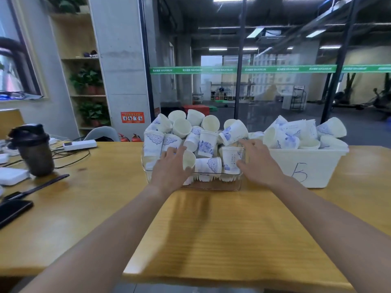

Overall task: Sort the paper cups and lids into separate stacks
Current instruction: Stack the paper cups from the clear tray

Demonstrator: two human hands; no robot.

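Phone cut by left edge

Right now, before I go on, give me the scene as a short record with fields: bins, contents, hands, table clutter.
clear bin: clear bin at table centre, heaped with paper cups
white bin: white bin to its right, marked 5, also full of cups
lids: none clearly visible
left hand: left hand against the clear bin's near-left side, fingers reaching among the cups
right hand: right hand at its near-right corner, fingers extended
stacks: none on the table yet
far left: shaker bottle, phone

Bare table before heaped cups
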